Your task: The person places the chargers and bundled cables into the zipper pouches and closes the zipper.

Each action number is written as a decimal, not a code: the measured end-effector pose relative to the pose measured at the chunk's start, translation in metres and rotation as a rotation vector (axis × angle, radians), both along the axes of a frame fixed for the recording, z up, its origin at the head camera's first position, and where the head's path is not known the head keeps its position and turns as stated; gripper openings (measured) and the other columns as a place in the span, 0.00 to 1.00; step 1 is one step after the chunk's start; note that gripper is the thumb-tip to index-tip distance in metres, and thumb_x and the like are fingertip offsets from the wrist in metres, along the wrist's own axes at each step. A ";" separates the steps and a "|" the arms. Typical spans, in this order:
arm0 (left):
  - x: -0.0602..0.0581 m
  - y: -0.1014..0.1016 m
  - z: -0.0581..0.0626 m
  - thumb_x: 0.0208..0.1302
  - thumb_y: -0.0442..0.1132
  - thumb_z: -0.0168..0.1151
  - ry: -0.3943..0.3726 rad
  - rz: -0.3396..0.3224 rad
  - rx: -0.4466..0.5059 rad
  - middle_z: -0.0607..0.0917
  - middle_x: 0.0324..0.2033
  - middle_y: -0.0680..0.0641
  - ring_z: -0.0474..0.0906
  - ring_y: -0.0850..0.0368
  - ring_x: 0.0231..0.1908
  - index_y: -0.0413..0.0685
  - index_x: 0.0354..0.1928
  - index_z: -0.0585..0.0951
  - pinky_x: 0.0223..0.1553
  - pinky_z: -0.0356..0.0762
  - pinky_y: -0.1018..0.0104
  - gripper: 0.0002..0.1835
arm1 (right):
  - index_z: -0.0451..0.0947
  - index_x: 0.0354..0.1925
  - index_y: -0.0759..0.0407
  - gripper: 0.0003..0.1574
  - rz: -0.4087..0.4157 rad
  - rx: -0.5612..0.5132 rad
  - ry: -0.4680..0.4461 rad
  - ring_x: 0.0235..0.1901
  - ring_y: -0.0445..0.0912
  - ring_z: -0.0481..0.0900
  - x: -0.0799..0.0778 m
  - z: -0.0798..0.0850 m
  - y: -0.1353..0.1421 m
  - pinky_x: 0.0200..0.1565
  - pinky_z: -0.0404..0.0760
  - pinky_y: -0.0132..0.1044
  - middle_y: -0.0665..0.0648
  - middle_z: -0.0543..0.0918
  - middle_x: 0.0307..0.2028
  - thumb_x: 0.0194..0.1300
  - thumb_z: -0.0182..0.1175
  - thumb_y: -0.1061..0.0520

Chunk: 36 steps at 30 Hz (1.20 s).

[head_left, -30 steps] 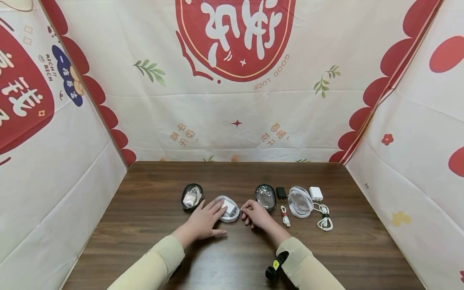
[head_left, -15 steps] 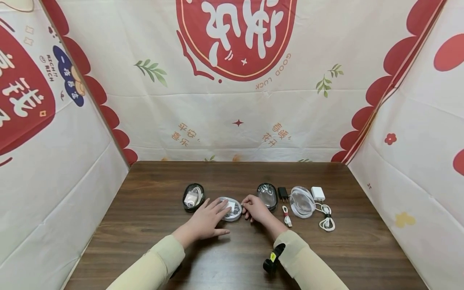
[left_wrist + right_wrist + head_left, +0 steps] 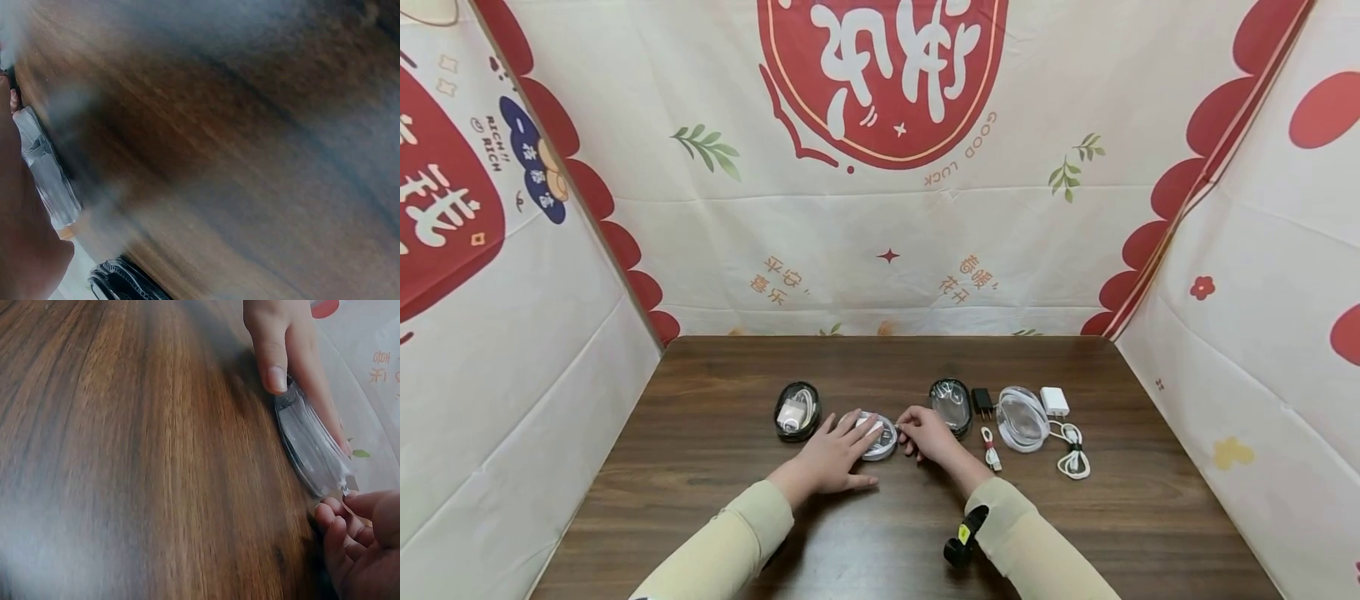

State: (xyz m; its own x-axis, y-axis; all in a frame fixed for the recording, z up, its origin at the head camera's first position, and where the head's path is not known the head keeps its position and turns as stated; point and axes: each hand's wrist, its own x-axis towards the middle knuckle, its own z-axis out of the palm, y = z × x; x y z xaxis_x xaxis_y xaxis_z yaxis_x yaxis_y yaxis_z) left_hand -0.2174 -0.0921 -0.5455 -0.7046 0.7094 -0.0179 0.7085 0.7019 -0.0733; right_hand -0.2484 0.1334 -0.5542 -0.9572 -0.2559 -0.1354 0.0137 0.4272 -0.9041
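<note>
A clear oval zip case (image 3: 886, 442) with a white trim lies mid-table, a white charger (image 3: 868, 426) showing inside it. Across its top rests my left hand (image 3: 835, 460), fingers spread and straight, covering much of the case. At the case's right end my right hand (image 3: 927, 435) pinches the small zipper pull (image 3: 345, 490) between thumb and curled fingers. The right wrist view shows the case's side wall and zip edge, with the left thumb (image 3: 275, 374) at its far end. In the left wrist view the case (image 3: 47, 175) is partly hidden behind the left hand.
On the left lies a black-trimmed case (image 3: 797, 412) holding a white charger and cable. Right of the hands are another black-trimmed case (image 3: 951, 407), a black charger (image 3: 982, 402), a short white cable (image 3: 991, 450), a second clear case (image 3: 1022, 419), a white charger (image 3: 1054, 402) and a coiled cable (image 3: 1073, 454).
My left hand has shifted slightly further over the clear case, its fingers now covering more of the charger inside. My right hand stays at the case's right end, holding the zipper pull.
</note>
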 end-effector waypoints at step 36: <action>0.003 0.003 -0.006 0.64 0.73 0.43 -0.058 0.055 0.025 0.51 0.76 0.51 0.47 0.47 0.73 0.59 0.77 0.52 0.64 0.55 0.35 0.46 | 0.76 0.38 0.66 0.05 0.137 -0.013 -0.091 0.17 0.43 0.77 0.016 0.009 0.017 0.13 0.72 0.31 0.58 0.80 0.25 0.71 0.53 0.67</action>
State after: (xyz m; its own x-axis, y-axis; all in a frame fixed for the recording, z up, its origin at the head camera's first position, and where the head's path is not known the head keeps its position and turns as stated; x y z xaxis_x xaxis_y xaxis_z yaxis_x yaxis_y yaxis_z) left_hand -0.2139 -0.0889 -0.5514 -0.7408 0.6704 -0.0428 0.6714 0.7409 -0.0156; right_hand -0.2319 0.1501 -0.5453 -0.8971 -0.3857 -0.2156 0.0379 0.4190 -0.9072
